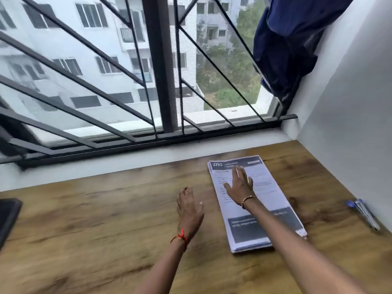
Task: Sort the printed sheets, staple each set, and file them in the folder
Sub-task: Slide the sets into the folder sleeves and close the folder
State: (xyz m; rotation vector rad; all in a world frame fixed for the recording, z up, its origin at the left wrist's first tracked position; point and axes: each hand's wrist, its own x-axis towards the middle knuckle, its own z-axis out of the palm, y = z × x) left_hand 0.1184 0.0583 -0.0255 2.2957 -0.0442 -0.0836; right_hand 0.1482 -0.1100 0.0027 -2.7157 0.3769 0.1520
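This is looking like a home desk corner in an upper-floor flat: a wood-grain table (106, 209) is standing against a window whose black grille (161, 60) is facing apartment blocks (63, 39), a blue curtain (286, 39) is hanging above its far right corner, and printed sheets (265, 187) and pens (363, 213) are lying near its right edge

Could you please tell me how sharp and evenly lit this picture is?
Head view: soft daylight through the black-barred window leaves no hard shadows on the brown wooden table; the stack of white printed sheets under the right hand is blurred, only "2763" legible.
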